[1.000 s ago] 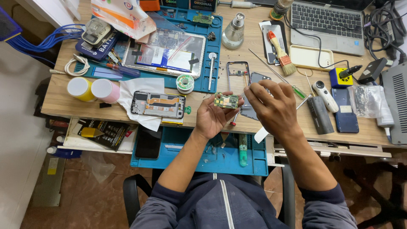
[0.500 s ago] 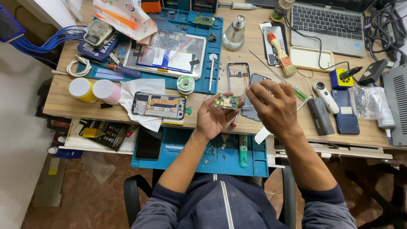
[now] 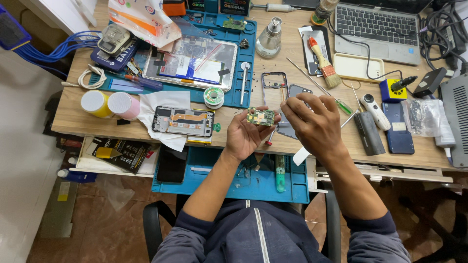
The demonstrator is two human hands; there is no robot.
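The right hand showed only its back, so its fingertips and whatever they pinched stayed hidden. It covered part of the grey phone back panel and the lower end of the phone frame. The parts on the small green circuit board, held in the left hand, were too small to tell. The laptop was cut off by the top edge, the grey box by the right edge. The contents of the clear plastic bag could not be made out. A white tissue lay partly under the opened phone.
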